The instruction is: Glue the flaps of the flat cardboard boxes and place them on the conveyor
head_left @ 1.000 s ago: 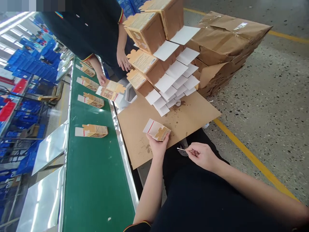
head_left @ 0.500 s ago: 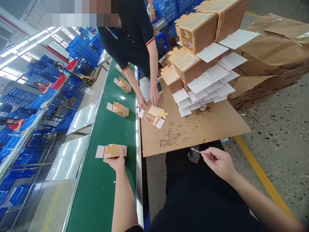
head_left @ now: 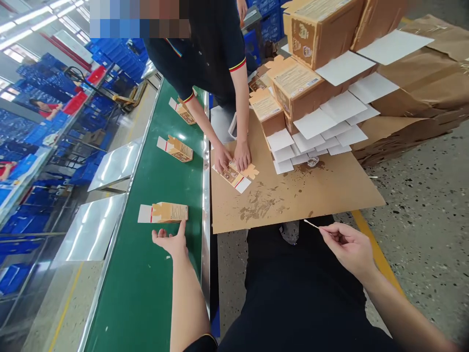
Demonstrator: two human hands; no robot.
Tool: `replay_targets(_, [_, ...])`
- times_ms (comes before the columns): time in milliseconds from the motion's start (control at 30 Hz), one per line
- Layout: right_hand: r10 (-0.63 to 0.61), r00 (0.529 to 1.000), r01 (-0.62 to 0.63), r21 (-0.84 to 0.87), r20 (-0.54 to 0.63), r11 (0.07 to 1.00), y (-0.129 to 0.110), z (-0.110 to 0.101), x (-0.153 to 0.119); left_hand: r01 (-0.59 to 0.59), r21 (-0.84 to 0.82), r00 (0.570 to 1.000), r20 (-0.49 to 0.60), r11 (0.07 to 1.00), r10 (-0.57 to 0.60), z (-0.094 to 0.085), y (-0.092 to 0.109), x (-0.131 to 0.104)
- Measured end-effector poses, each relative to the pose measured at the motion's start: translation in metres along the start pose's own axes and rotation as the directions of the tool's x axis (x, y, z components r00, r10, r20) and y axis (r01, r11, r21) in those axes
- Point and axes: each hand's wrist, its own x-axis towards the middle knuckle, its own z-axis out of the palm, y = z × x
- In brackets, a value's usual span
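Note:
My left hand [head_left: 172,240] is over the green conveyor belt [head_left: 128,278] with its fingers apart. Its thumb is at the near side of a small tan carton [head_left: 174,212], which has a white flap [head_left: 145,213] sticking out to the left. In front of my lap, my right hand [head_left: 348,247] pinches a cotton swab [head_left: 311,223], its white tip pointing left. Across the brown cardboard sheet [head_left: 351,188], a co-worker's hands [head_left: 234,159] press on a flattened carton [head_left: 236,180]. Dark wet-looking spots mark the sheet near me.
Stacked tan cartons [head_left: 300,88] with white flaps stand at the sheet's far right. Brown paper-wrapped bundles [head_left: 421,98] lie beyond them. Further cartons [head_left: 178,148] sit along the belt. A metal rail [head_left: 206,220] edges the belt. Blue crates [head_left: 113,58] fill the left background.
My left hand has let go of the carton and opened. The cartons on the belt appear slightly farther along. The co-worker's hands have moved onto the flattened carton. My right hand still holds the swab.

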Motion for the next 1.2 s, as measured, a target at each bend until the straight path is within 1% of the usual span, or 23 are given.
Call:
replay_targets(100, [0.011, 1.000, -0.011, -0.012, -0.019, 1.000, 0.002, -0.010, -0.001, -0.051, 0.006, 0.997, -0.062, 0.999, 0.051, -0.010, 0.002, -0.015])
replay_targets(200, [0.028, 0.999, -0.028, -0.019, -0.026, 0.999, 0.000, -0.016, 0.001, -0.152, -0.002, 0.983, -0.106, 0.988, 0.151, -0.014, 0.011, -0.033])
replay_targets(267, [0.023, 0.999, -0.024, -0.028, -0.032, 0.999, -0.003, -0.019, 0.004, -0.255, -0.007, 0.960, -0.117, 0.967, 0.253, -0.012, 0.021, -0.045])
replay_targets(333, [0.018, 0.999, -0.019, -0.036, -0.050, 0.999, -0.005, -0.020, 0.006, -0.366, -0.037, 0.928, -0.093, 0.930, 0.362, -0.003, 0.032, -0.059])
replay_targets(400, [0.014, 0.997, -0.017, -0.037, -0.070, 0.999, -0.006, -0.021, 0.008, -0.436, -0.110, 0.899, -0.017, 0.893, 0.437, 0.011, 0.043, -0.075])
replay_targets(467, [0.009, 0.996, -0.012, -0.037, -0.085, 0.999, -0.007, -0.022, 0.010, -0.443, -0.201, 0.877, 0.107, 0.874, 0.469, 0.029, 0.054, -0.093])
replay_targets(533, [0.010, 0.995, -0.014, -0.037, -0.097, 0.999, -0.008, -0.022, 0.011, -0.396, -0.268, 0.848, 0.260, 0.878, 0.462, 0.048, 0.066, -0.110])
replay_targets(600, [0.015, 0.996, -0.019, -0.040, -0.093, 0.999, -0.010, -0.023, 0.011, -0.320, -0.301, 0.811, 0.402, 0.898, 0.424, 0.069, 0.078, -0.124])
replay_targets(667, [0.020, 0.997, -0.023, -0.041, -0.075, 0.999, -0.013, -0.023, 0.010, -0.255, -0.300, 0.778, 0.501, 0.919, 0.379, 0.089, 0.090, -0.134])
replay_targets(733, [0.024, 0.998, -0.027, -0.039, -0.066, 0.999, -0.015, -0.022, 0.009, -0.251, -0.269, 0.743, 0.562, 0.930, 0.363, 0.109, 0.099, -0.139])
replay_targets(833, [0.046, 0.995, -0.049, -0.035, -0.084, 0.998, -0.016, -0.021, 0.006, -0.340, -0.179, 0.689, 0.621, 0.923, 0.375, 0.135, 0.108, -0.138])
replay_targets(867, [0.056, 0.994, -0.060, -0.036, -0.092, 0.998, -0.017, -0.021, 0.005, -0.370, -0.151, 0.682, 0.626, 0.917, 0.378, 0.143, 0.109, -0.137])
replay_targets(933, [0.063, 0.993, -0.067, -0.037, -0.101, 0.997, -0.017, -0.020, 0.003, -0.410, -0.111, 0.684, 0.620, 0.905, 0.386, 0.155, 0.109, -0.133])
replay_targets(1000, [0.053, 0.993, -0.057, -0.035, -0.102, 0.998, -0.018, -0.020, 0.002, -0.436, -0.094, 0.683, 0.612, 0.895, 0.397, 0.164, 0.109, -0.128])
replay_targets(1067, [0.041, 0.994, -0.044, -0.030, -0.103, 0.999, -0.018, -0.021, 0.001, -0.467, -0.080, 0.672, 0.616, 0.880, 0.412, 0.168, 0.110, -0.124])
replay_targets(1200, [0.034, 0.993, -0.038, -0.038, -0.112, 0.999, -0.019, -0.022, -0.001, -0.556, 0.058, 0.634, 0.675, 0.829, 0.378, 0.168, 0.115, -0.119])
